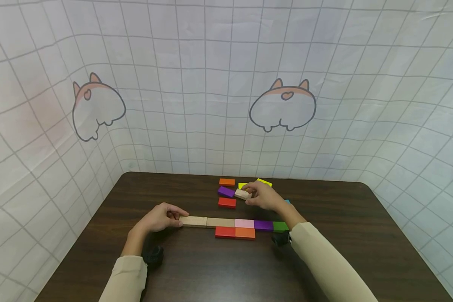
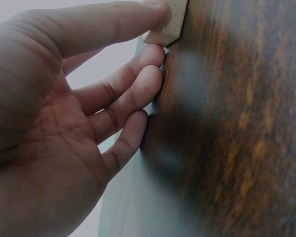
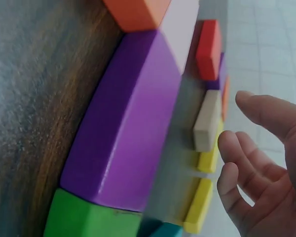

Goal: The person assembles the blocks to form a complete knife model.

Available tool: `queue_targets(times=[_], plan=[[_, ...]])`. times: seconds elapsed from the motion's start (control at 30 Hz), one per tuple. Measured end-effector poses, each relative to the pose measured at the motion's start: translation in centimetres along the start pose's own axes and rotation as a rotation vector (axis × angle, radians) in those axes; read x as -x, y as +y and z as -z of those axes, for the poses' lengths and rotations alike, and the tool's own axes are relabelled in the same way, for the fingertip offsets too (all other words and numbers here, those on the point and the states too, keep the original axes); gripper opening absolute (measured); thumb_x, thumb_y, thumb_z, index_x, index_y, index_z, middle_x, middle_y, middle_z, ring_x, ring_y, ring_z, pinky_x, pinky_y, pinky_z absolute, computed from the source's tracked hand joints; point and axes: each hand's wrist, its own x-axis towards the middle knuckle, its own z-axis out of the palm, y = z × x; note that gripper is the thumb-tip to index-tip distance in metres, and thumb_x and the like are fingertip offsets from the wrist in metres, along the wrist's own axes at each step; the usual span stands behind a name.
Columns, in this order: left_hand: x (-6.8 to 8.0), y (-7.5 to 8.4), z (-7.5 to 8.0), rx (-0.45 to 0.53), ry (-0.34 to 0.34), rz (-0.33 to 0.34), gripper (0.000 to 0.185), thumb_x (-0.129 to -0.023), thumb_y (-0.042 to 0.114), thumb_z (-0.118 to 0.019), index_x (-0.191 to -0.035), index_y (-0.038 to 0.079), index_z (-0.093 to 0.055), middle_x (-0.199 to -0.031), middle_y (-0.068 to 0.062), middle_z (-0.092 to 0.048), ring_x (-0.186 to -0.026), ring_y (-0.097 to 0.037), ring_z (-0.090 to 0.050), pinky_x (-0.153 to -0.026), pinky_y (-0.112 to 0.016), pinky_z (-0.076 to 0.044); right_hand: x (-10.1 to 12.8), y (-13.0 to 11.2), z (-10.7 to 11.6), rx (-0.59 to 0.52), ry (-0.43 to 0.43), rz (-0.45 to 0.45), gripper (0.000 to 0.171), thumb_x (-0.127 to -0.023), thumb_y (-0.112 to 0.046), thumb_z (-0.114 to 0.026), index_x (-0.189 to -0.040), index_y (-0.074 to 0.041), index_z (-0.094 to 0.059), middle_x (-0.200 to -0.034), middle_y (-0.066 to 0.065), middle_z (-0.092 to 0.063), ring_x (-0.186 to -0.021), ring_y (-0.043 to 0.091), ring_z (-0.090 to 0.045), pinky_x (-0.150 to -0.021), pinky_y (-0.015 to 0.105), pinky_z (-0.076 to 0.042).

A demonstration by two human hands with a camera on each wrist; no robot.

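Note:
My left hand [image 1: 160, 217] pinches the left end of a plain wooden block [image 1: 194, 221], which lies first in a row on the table. In the left wrist view the thumb lies on that block, while the other fingertips [image 2: 150, 81] are by the tabletop. Following it rightward come another plain block [image 1: 220, 222], a pink one [image 1: 244, 223], a purple one [image 1: 263, 225] and a green one [image 1: 280, 227]. My right hand [image 1: 264, 195] hovers beside a loose plain wooden block [image 1: 242, 194] farther back, its fingers parted and holding nothing in the right wrist view.
Below the row, a red block [image 1: 225, 232] and an orange block [image 1: 245, 233] touch it. Around the loose plain block lie another orange [image 1: 227, 182], purple [image 1: 226, 192] and red block [image 1: 227, 203], plus yellow blocks [image 1: 264, 182]. A blue block [image 1: 287, 201] is mostly behind the right forearm.

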Motion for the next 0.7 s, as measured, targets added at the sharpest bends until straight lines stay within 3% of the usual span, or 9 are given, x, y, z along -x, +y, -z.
queue_targets(times=[0.27, 0.47, 0.7], plan=[[-0.1, 0.0, -0.2, 0.003, 0.003, -0.014, 0.024, -0.09, 0.008, -0.08, -0.114, 0.01, -0.08, -0.085, -0.001, -0.066, -0.075, -0.021, -0.058, -0.067, -0.034, -0.049, -1.6, 1.8, -0.8, 0.081, 0.033, -0.073, 0.042, -0.087, -0.008, -0.082, -0.127, -0.008, -0.071, -0.111, 0.014, -0.069, -0.103, 0.03, -0.062, -0.093, 0.049, -0.05], [-0.1, -0.2, -0.2, 0.0, -0.001, -0.011, 0.024, -0.091, 0.008, -0.08, -0.114, 0.011, -0.08, -0.085, -0.001, -0.065, -0.075, -0.02, -0.058, -0.067, -0.034, -0.049, -2.1, 2.0, -1.1, 0.079, 0.047, -0.167, 0.035, -0.088, -0.009, -0.081, -0.122, -0.012, -0.073, -0.111, 0.014, -0.069, -0.101, 0.03, -0.064, -0.09, 0.048, -0.051], [0.0, -0.3, -0.1, 0.007, 0.004, -0.021, 0.024, -0.09, 0.009, -0.08, -0.114, 0.011, -0.079, -0.085, -0.001, -0.065, -0.075, -0.02, -0.057, -0.066, -0.035, -0.049, -1.9, 1.8, -0.9, 0.079, 0.044, -0.167, 0.03, -0.088, -0.007, -0.08, -0.117, -0.01, -0.074, -0.106, 0.013, -0.072, -0.1, 0.029, -0.066, -0.087, 0.045, -0.053]])
